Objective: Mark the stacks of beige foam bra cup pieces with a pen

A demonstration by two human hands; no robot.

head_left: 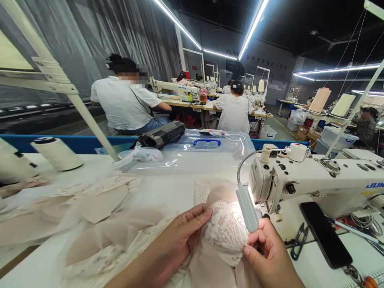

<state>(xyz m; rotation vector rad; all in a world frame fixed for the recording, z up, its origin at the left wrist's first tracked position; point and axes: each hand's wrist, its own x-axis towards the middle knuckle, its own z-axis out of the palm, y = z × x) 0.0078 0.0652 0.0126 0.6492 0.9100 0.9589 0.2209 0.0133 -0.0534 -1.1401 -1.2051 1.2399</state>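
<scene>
A white lace bra cup (226,232) is stretched between my two hands beside the sewing machine (318,176). My left hand (192,224) pinches its left edge between thumb and fingers. On the lower right edge, my right hand (265,250) is closed, thumb against fingers. A grey lamp head (248,210) on a bendy metal neck hangs just above, lighting the lace and covering part of it. Beige fabric trails below the cup. More beige and lace pieces (105,204) lie spread to the left. The machine's needle area is partly hidden behind the lamp and my right hand.
Right of my hand lie thread snips (299,241) and a black phone (325,234). A clear plastic box lid (207,158) and a dark case (163,134) are behind. Thread cones (57,154) stand at left. People in white shirts (123,102) sit at machines beyond.
</scene>
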